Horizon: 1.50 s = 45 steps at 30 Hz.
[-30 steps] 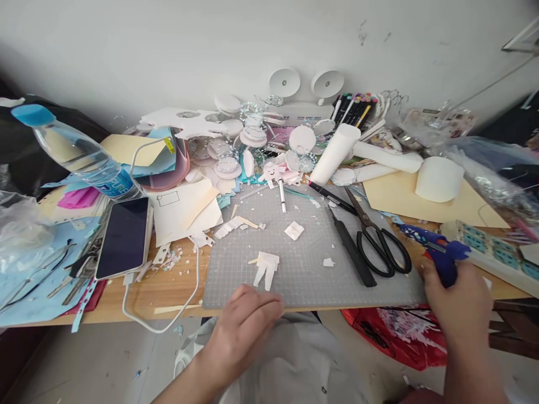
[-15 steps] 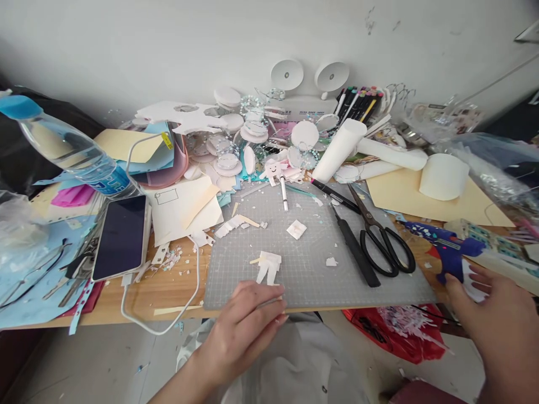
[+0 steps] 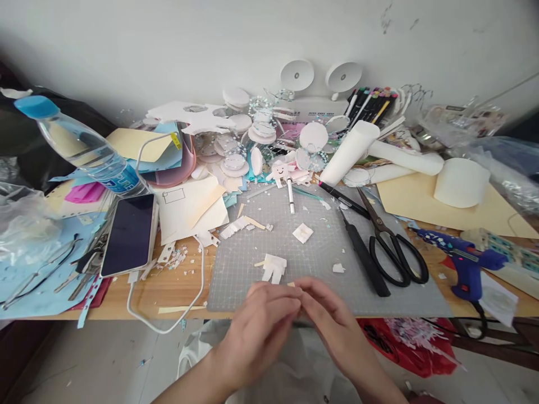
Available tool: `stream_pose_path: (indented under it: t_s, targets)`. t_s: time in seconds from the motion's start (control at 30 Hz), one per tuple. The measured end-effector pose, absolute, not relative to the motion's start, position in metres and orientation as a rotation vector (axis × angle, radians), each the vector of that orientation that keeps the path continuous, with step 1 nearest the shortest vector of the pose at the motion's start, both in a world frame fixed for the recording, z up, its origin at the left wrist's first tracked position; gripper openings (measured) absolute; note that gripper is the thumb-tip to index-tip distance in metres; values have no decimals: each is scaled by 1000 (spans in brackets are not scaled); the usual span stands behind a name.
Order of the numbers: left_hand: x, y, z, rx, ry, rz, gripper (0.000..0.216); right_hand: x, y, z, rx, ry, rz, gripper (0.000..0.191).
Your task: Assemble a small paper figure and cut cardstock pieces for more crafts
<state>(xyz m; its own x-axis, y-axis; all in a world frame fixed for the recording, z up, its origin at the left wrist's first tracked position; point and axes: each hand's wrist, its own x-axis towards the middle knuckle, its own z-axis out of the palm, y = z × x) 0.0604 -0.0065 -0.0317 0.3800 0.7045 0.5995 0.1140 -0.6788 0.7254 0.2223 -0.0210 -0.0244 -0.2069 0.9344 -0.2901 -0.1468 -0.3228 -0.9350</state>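
Observation:
My left hand [image 3: 265, 320] and my right hand [image 3: 330, 322] meet at the front edge of the grey cutting mat [image 3: 236, 289], fingers closed with the tips together. A small cream-coloured bit [image 3: 291, 284] peeks out between them; the rest is hidden. Just beyond my left fingers lies a white paper cutout [image 3: 275, 268] shaped like trousers, with a thin cream strip at its side. A square white piece [image 3: 302, 233] and a torn white scrap [image 3: 338, 268] lie farther on. Off to the right, the blue glue gun [image 3: 467, 266] rests on the table.
Black-handled scissors [image 3: 389, 241], a black pen-shaped tool [image 3: 366, 261] and a black marker [image 3: 343, 199] lie on the mat's right. A phone [image 3: 129, 235] with a white cable and a tilted water bottle [image 3: 88, 148] are at left. White discs and paper rolls [image 3: 351, 151] crowd the back.
My right hand has left the glue gun and come over to my left hand at the mat's front edge. The view has shifted slightly, moving the scene rightward.

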Motion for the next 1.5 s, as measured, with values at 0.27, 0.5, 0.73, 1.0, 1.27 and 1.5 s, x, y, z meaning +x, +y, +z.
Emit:
stream_pose_path:
  t_s: [0.27,0.5,0.73,1.0,1.27,1.5]
  targets:
    - [67,-3,-32,1698,885,1322,48,216,-11,-23,-1166,-958,1500,15]
    - [66,4,-33,1658,989,1225,47,222,-4,-24,-1120,-1129,1292,4]
    - [43,37,-27,2115,1270,865,30,250,9,-44,-1368,-1077,1200,13]
    - [44,55,-36,2310,1362,528,27,253,13,-55,-1417,-1146,1211,16]
    - [49,52,-30,1921,1332,655,12,250,16,-53,-1316,-1145,1198,8]
    - [49,47,-26,1276,1216,857,19,229,21,-49,-1180,-1054,1305,11]
